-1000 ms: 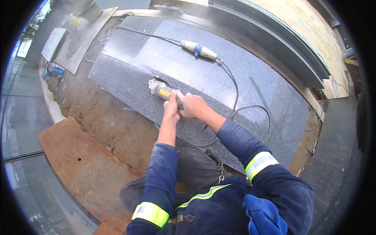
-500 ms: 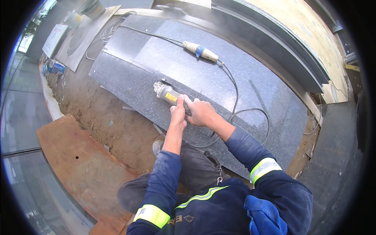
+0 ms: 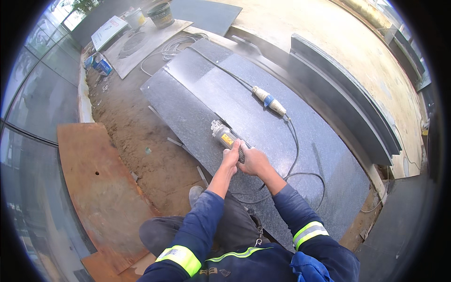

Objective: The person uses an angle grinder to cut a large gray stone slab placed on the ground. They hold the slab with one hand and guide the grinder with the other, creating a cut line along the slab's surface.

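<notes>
Grip was wrapped round the grinder [image 3: 223,136], left hand [image 3: 229,159] and right hand [image 3: 254,161]; slab [image 3: 275,143] was apparently being cut; steady guiding seemed needed.

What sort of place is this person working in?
Most likely a construction site: an angle grinder is held at a large speckled grey stone slab, bare dirt lies alongside, and a dark bucket stands beyond.

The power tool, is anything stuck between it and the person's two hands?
No, nothing that shows. The left hand and right hand both grip the power tool directly. The white-and-blue connector lies farther off to the right on the grey slab, not between them.
</notes>
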The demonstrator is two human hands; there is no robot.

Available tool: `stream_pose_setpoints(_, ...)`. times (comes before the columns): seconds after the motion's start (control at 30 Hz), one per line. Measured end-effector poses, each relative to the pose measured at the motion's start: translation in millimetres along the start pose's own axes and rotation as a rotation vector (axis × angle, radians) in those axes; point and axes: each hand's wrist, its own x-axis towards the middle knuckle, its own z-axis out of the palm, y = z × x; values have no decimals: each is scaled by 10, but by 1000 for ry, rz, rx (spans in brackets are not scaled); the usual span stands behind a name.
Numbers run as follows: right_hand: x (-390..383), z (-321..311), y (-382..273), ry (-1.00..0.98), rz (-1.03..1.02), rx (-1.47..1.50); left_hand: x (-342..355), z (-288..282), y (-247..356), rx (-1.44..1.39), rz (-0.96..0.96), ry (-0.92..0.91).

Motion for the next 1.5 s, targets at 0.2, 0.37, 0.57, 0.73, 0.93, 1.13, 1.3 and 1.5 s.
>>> stream_pose_setpoints(0.2,-132,-29,22,-20,31,-5,-82,31,-92,4,-20,-6)
stream_pose_setpoints(0.37,180,116,38,19,-22,32,175,-63,57,23,-6,33)
stream_pose_setpoints(0.57,213,114,108,40,-48,20,90,35,167,14,-12,31)
stream_pose_setpoints(0.73,-169,18,53,2,14,1,-143,28,-83,63,-14,9)
stream_pose_setpoints(0.93,-70,29,78,6,11,7,-18,25,-48,43,-29,-14)
stream_pose_setpoints(1.13,249,75,95,14,-41,52,283,-47,102,64,-2,26)
stream_pose_setpoints(1.3,-56,48,119,22,6,32,24,24,-67,38,0,-45)
stream_pose_setpoints(1.5,-240,84,163,42,0,28,-120,17,-189,31,-2,-73)
